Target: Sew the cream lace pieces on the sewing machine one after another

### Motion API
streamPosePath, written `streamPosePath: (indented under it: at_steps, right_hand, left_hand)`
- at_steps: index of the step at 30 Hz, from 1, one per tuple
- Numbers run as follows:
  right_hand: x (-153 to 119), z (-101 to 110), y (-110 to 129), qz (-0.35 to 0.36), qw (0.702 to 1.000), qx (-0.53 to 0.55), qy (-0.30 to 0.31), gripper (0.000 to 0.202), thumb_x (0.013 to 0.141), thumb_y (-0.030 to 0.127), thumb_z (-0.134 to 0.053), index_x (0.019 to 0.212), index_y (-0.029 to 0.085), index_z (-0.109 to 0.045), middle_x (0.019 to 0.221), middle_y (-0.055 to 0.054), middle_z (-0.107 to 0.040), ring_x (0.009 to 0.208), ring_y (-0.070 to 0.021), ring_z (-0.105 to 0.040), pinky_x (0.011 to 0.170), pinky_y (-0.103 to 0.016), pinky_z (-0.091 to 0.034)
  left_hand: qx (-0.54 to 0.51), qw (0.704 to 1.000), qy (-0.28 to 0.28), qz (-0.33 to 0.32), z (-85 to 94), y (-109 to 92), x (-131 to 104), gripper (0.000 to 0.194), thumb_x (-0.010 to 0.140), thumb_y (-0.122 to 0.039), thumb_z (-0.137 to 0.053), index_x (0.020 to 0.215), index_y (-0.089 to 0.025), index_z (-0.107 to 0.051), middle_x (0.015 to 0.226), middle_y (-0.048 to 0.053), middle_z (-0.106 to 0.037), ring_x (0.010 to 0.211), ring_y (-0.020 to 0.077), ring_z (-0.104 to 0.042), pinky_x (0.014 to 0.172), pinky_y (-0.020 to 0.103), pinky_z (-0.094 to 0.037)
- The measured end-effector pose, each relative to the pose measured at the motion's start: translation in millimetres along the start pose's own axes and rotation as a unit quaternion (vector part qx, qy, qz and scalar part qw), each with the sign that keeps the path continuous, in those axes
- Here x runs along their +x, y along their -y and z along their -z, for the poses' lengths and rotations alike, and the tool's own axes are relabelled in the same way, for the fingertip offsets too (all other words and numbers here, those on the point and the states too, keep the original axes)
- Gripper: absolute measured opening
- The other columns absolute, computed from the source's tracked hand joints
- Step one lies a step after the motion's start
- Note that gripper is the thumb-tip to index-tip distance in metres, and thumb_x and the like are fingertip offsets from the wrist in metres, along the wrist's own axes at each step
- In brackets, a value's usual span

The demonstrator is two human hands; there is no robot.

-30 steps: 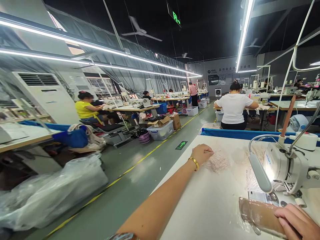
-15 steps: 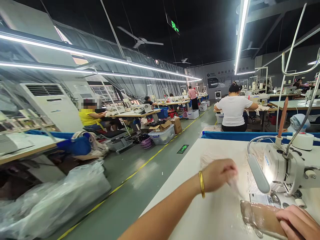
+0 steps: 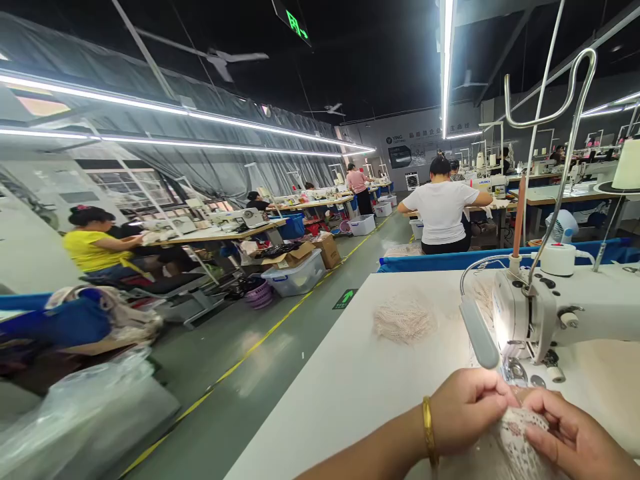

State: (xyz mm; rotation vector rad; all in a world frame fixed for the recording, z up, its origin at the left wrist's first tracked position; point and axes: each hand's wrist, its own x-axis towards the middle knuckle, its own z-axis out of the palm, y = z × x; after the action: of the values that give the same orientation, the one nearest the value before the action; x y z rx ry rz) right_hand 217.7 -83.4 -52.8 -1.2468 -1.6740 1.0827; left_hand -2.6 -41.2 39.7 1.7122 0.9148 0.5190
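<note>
My left hand (image 3: 463, 408), with a gold bangle on its wrist, pinches the upper edge of a pale lace piece (image 3: 520, 440). From the other side my right hand (image 3: 575, 427) grips the same lace between thumb and fingers. Both hands are close together, just in front of the presser foot of a white sewing machine (image 3: 515, 310). The lace hangs down between them over the tabletop (image 3: 320, 380). Its lower end runs out of view, and the fingertips partly cover its top edge.
A loose heap of beige lace (image 3: 405, 319) lies at the table's far left. A grey lamp head (image 3: 479, 333) hangs left of the needle area. Behind the table's blue edge cloth (image 3: 420, 257), a person in white (image 3: 443, 210) sits sewing. The aisle (image 3: 280, 333) runs along the left.
My left hand has moved right and down to meet my right hand. Lace is now between both hands; the shiny brown strip under my right hand is largely hidden. The view has turned right.
</note>
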Motion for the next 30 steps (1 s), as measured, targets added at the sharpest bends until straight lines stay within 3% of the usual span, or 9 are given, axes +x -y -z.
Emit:
streamPosePath:
  at_steps: [4,7,14,23,27,30]
  right_hand:
    - [-1,-5,-7,-0.003,1.0,0.007,-0.028,0.049,0.094,0.073,-0.054,0.093,0.026,-0.069,0.089,-0.002,-0.064,0.078,-0.0215,-0.063,0.076,-0.032,-0.058]
    - [-2,-7,-9,0.023,0.998,-0.019,-0.047,0.048,0.096,0.07,-0.051,0.09,0.026,-0.069,0.086,-0.003,-0.065,0.074,-0.0213,-0.061,0.072,-0.031,-0.058]
    - [0,-5,-3,0.048,0.994,-0.063,-0.072,0.045,0.098,0.067,-0.051,0.091,0.026,-0.068,0.081,-0.001,-0.064,0.065,-0.0188,-0.057,0.06,-0.026,-0.053]
    - [1,-4,-8,0.046,0.998,-0.03,-0.019,0.046,0.102,0.065,-0.048,0.085,0.025,-0.064,0.082,-0.001,-0.059,0.074,-0.0203,-0.057,0.071,-0.029,-0.052]
    - [0,4,12,0.046,0.997,-0.058,-0.003,0.041,0.104,0.057,-0.047,0.086,0.023,-0.061,0.086,-0.001,-0.059,0.08,-0.021,-0.056,0.075,-0.031,-0.047]
    - [1,12,35,0.008,0.999,-0.053,0.009,0.029,0.103,0.047,-0.051,0.089,0.023,-0.059,0.087,0.0,-0.059,0.082,-0.0206,-0.056,0.074,-0.031,-0.044]
  left_hand:
    - [-0.051,0.997,-0.007,0.057,-3.2,-2,0,0.024,0.077,-0.039,-0.07,0.084,-0.017,-0.072,0.071,-0.003,-0.055,0.069,0.0137,-0.048,0.064,0.025,-0.036]
    - [-0.027,0.998,-0.023,0.046,-7.7,6,4,0.032,0.068,-0.044,-0.082,0.08,-0.018,-0.069,0.073,-0.003,-0.058,0.071,0.0143,-0.05,0.066,0.025,-0.037]
    - [-0.064,0.997,-0.038,0.015,-10.6,18,8,0.03,0.069,-0.044,-0.083,0.076,-0.018,-0.07,0.073,-0.002,-0.064,0.072,0.0145,-0.054,0.069,0.025,-0.042]
    - [-0.074,0.996,-0.042,0.004,-15.7,25,9,0.03,0.07,-0.045,-0.082,0.075,-0.017,-0.072,0.071,-0.002,-0.063,0.069,0.0142,-0.053,0.068,0.025,-0.042]
    - [-0.063,0.997,-0.039,-0.011,-15.9,22,11,0.028,0.073,-0.043,-0.079,0.074,-0.017,-0.071,0.07,-0.001,-0.063,0.069,0.0139,-0.052,0.068,0.024,-0.041]
    - [-0.041,0.998,-0.045,-0.011,-14.9,18,12,0.03,0.077,-0.046,-0.077,0.075,-0.017,-0.07,0.069,-0.001,-0.062,0.067,0.0145,-0.051,0.064,0.024,-0.041]
